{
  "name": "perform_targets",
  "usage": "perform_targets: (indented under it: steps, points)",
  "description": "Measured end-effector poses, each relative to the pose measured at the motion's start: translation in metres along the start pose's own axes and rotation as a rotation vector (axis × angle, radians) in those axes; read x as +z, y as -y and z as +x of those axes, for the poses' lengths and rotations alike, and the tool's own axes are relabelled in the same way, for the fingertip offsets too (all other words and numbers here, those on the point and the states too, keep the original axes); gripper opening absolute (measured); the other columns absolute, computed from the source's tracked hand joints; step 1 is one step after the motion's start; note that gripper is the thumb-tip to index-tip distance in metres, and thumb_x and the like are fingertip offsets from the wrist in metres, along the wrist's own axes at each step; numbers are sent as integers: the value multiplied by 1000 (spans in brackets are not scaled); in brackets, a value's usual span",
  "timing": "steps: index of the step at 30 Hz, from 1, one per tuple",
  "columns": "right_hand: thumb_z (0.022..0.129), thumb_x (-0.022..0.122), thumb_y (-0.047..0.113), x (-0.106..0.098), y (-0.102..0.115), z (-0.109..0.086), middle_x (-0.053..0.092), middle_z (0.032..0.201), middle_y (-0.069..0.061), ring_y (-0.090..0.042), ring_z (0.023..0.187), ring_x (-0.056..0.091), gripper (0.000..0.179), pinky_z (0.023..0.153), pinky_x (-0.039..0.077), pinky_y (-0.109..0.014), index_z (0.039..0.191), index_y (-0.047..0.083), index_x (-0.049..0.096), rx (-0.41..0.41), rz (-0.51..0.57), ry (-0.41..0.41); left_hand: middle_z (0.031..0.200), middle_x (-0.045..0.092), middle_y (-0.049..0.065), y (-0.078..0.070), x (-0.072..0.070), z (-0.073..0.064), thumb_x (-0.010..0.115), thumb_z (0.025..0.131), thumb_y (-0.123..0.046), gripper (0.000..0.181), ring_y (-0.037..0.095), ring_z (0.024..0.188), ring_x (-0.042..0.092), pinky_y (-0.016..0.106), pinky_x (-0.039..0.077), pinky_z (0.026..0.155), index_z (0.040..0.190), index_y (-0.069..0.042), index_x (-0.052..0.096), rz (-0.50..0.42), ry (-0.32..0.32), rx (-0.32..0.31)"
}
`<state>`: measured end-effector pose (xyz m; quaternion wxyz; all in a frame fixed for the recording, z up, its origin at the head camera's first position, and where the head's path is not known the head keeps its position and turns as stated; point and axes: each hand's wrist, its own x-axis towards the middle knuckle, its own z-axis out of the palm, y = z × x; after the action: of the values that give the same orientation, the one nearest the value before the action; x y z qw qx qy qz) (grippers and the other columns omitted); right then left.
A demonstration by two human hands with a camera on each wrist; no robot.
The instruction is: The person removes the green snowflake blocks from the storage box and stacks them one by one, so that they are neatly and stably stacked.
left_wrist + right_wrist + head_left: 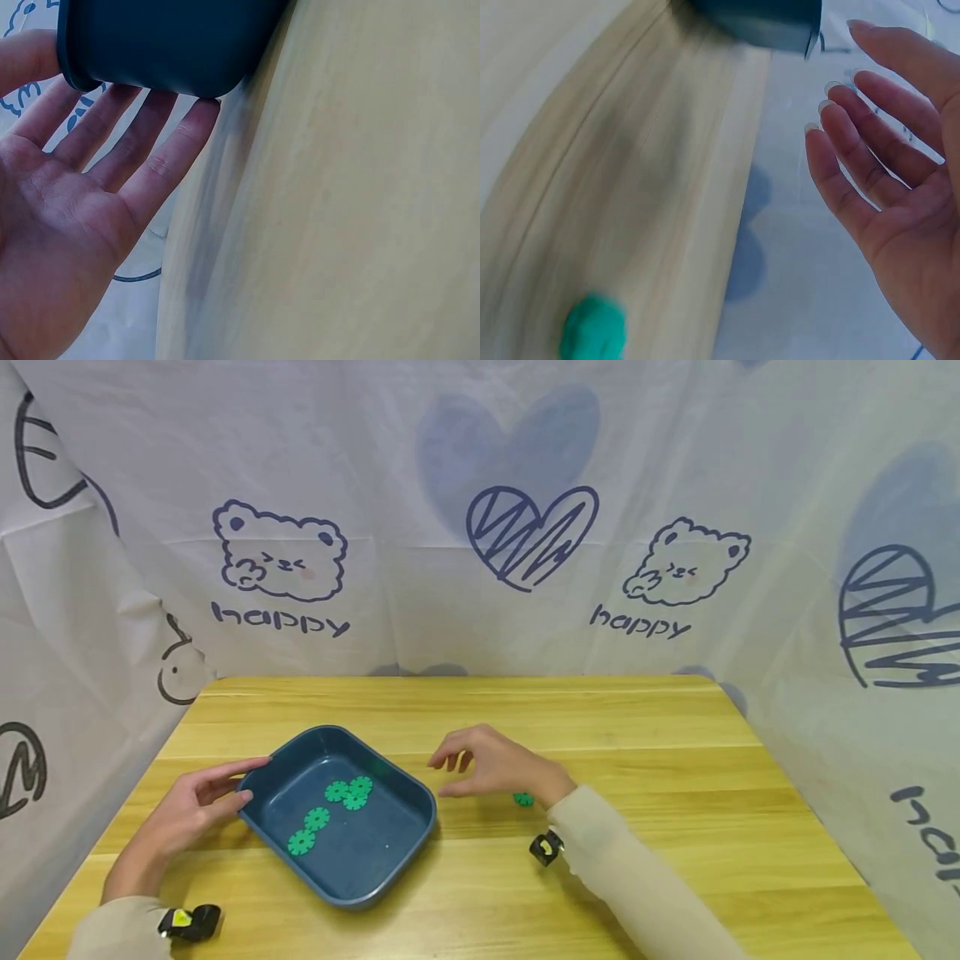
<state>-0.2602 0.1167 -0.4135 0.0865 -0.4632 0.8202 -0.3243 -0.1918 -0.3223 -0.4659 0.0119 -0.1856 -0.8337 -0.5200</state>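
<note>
A dark blue rectangular plastic bin [382, 852] stands on the table, with several green notched discs [317, 818] lying on its floor, some overlapping. My left hand [191, 806] is at its left corner, thumb tip at the rim. In the left wrist view the fingers [124, 154] stretch nearly straight against the bin's outer side. Right of the bin, my right hand [487, 764] hovers over the table, fingers loosely bent and holding nothing. Another green disc [523, 798] lies on the table beneath the right wrist, partly hidden; it appears blurred in the right wrist view.
The light wooden table [675, 860] reaches back to a white cloth [405, 602] printed with bears, hearts and lettering. More of this cloth hangs along both sides. A small black device [546, 847] is worn on the right wrist, and another [191, 923] on the left.
</note>
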Motion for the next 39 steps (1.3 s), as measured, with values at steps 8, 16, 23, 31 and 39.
perform_targets:
  steps: [8,16,23,31,39]
  points:
    - [86,85,20,21,23,42,75,110,-13,-23,94,69,34,84,60,-24,115,2,76,-65,-10,57,134,58,-33,0,1,2,63,99,-1,45,-16,117,58,4,48,91,144,3,56,0,-2,-1]
    - [89,82,24,46,39,73,74,117,-10,-24,104,69,36,90,57,-27,119,4,76,-118,-131,112,135,58,-33,1,2,1,63,98,1,45,-16,117,59,4,49,90,143,4,57,7,-4,21]
    - [92,80,31,72,46,97,74,120,-1,-11,107,67,37,91,49,-10,123,11,76,-110,-225,197,135,57,-33,2,2,0,62,99,0,45,-17,118,58,4,48,91,144,3,56,-2,-1,11]
    - [92,79,33,92,59,120,73,126,6,-5,116,64,40,105,41,-11,129,17,74,-99,-317,295,136,56,-34,1,1,-1,60,101,-2,45,-19,120,55,3,47,92,146,4,54,-2,13,0]
    - [92,79,35,106,63,129,70,131,13,-3,117,59,39,104,39,-11,129,23,74,-106,-415,360,137,56,-34,3,0,-1,60,101,-1,46,-19,121,54,3,46,92,146,2,54,2,16,5]
